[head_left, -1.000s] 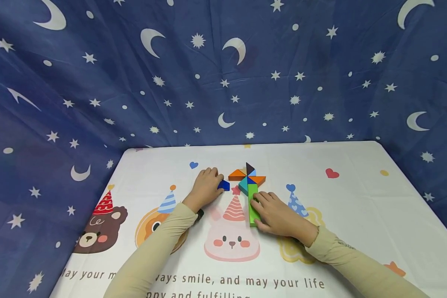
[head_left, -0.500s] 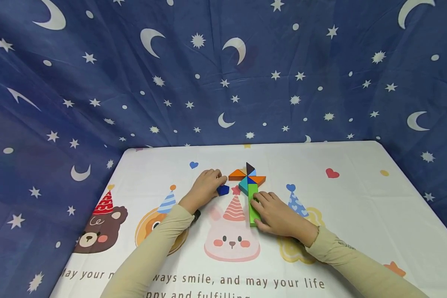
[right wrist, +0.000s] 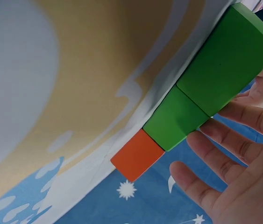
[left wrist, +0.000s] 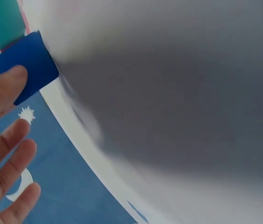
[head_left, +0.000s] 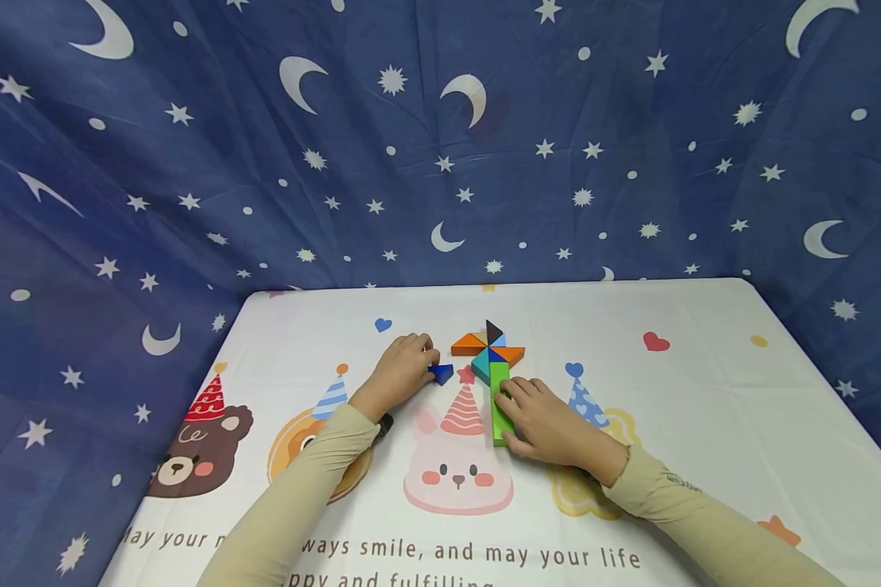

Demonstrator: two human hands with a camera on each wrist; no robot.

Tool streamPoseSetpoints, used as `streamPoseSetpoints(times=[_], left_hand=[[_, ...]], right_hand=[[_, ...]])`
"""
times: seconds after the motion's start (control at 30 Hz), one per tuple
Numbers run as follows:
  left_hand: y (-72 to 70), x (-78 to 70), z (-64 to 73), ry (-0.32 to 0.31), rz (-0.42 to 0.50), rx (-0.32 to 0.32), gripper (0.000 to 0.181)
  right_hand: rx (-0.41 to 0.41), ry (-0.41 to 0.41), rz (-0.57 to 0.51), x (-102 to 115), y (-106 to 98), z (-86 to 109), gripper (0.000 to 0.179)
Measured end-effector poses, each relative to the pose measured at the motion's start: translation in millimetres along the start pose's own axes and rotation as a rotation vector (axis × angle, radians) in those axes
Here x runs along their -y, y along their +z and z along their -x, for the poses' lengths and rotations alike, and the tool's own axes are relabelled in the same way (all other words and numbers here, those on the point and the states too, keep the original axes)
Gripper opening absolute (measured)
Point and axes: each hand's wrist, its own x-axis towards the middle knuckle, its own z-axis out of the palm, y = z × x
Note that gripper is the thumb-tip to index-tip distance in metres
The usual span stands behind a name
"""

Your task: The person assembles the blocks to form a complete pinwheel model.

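Note:
My left hand (head_left: 405,368) pinches a small blue block (left wrist: 28,65) between thumb and finger; its other fingers are spread loosely. In the head view this blue block (head_left: 442,373) sits just left of a pinwheel shape of triangular blocks (head_left: 510,355) in orange, teal, blue and black. Below the pinwheel runs a green column (head_left: 500,408), which the right wrist view shows as two green blocks (right wrist: 229,58) end to end. My right hand (head_left: 546,420) rests fairly straight fingertips against the column's right side, with the thumb near its lower end.
An orange block (right wrist: 138,155) shows beyond the green ones in the right wrist view. The white tablecloth (head_left: 690,391) carries printed animals and lettering. A blue curtain (head_left: 617,163) with moons and stars hangs behind the table and at its sides.
My left hand has drawn back slightly toward the lower left, and the blue block in its fingers has turned. The right hand and the pinwheel stay where they were.

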Motion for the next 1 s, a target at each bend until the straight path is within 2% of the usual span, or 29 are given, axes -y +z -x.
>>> streamPoseSetpoints(times=[0.13, 0.33, 0.57, 0.77, 1.0], left_hand=[[2.3, -7.3, -8.1, -0.027, -0.007, 0.012, 0.015], [8.0, -16.6, -20.6, -0.064, -0.072, 0.033, 0.021], [8.7, -23.8, -29.7, -0.077, -0.115, 0.035, 0.024], [6.7, -26.2, -31.0, -0.096, -0.104, 0.051, 0.026], [3.1, -26.8, -24.9, -0.112, -0.049, 0.077, 0.026]], right_hand=[[-0.002, 0.000, 0.000, 0, 1, 0.2, 0.047], [0.011, 0.009, -0.014, 0, 0, -0.3, 0.049], [0.012, 0.008, -0.005, 1, 0, -0.6, 0.049], [0.013, 0.009, -0.008, 0, 1, -0.4, 0.049], [0.030, 0.014, -0.002, -1, 2, 0.1, 0.050]])
